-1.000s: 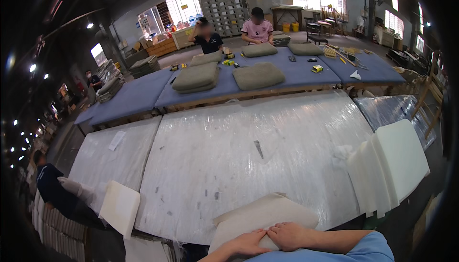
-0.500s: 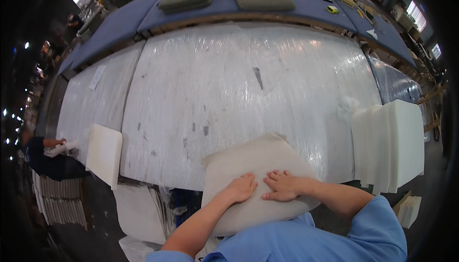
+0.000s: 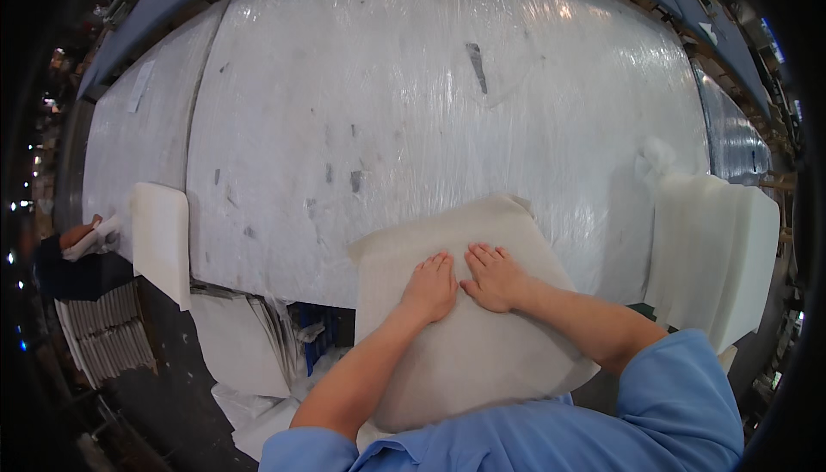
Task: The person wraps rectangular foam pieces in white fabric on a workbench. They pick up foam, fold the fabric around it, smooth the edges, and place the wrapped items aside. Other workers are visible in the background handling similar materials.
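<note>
A beige fabric-covered seat cushion point(image 3: 482, 360) lies in front of me, its far part on the plastic-wrapped table point(image 3: 413, 128) and its near side against my blue shirt. Both palms press on its top, close beside each other. My left hand point(image 3: 432, 287) is flat with the fingers pointing away from me. My right hand point(image 3: 497, 277) also lies flat, its fingers angled toward the left one. Neither hand grips anything. At the cushion's far corners the cloth sticks out a little past the edge.
White foam pads point(image 3: 714, 257) stand stacked at the table's right edge. On the left are a white pad point(image 3: 161, 235) and several sheets point(image 3: 241, 343) below the table edge. At far left, a co-worker's hand point(image 3: 82, 235) holds something white. Blue-topped benches point(image 3: 138, 24) run along the back.
My view has tipped down toward the cushion, so the green cushions at the back have left the picture. Both hands have slid forward over the cloth, toward the far edge, and come closer together.
</note>
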